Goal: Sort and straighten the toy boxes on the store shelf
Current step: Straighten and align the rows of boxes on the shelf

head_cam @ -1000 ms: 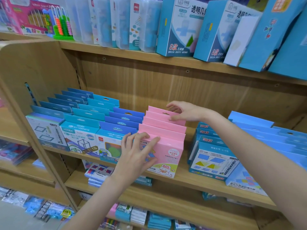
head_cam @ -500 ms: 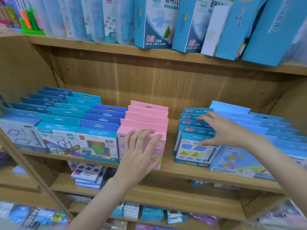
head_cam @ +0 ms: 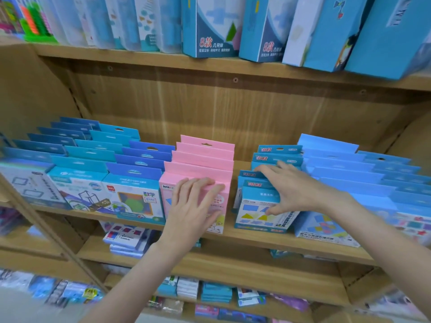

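While both hands work at the middle shelf (head_cam: 268,247) in the frame's centre | left hand (head_cam: 193,206) lies flat, fingers straight, on the front pink box (head_cam: 168,194) of the pink row | right hand (head_cam: 296,190), right of centre, grips the front blue shapes box (head_cam: 254,213), fingers over its top, thumb on its face | taller blue boxes (head_cam: 210,26) stand along the top shelf.

Pink boxes (head_cam: 205,157) and blue boxes (head_cam: 268,180) stand upright in rows.
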A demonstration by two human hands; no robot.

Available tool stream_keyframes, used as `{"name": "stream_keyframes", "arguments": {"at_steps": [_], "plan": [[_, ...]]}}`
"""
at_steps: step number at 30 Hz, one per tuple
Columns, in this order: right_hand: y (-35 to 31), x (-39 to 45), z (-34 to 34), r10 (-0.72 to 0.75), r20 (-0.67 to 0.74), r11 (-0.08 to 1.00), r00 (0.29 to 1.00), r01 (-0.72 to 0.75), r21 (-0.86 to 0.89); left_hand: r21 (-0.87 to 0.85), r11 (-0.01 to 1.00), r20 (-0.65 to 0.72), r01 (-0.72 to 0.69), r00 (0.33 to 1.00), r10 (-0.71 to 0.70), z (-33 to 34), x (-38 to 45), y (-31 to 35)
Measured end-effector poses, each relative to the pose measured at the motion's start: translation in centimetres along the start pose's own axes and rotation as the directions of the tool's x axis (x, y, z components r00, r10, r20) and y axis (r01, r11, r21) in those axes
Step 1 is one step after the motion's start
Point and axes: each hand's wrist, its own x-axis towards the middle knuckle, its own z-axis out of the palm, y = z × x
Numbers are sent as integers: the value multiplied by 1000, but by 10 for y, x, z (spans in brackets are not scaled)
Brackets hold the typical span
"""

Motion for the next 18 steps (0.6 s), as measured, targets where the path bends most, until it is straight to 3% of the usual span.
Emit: {"name": "stream_keyframes", "arguments": {"at_steps": [4, 18], "plan": [[-12, 5, -2, -39, 16, 999, 999, 39, 15, -11, 1000, -32, 23, 999, -24, 0, 2, 3], [-3, -23, 6, 38, -9, 999, 999, -38, -6, -88, 996, 20, 13, 1000, -11, -4, 2, 12]]}}
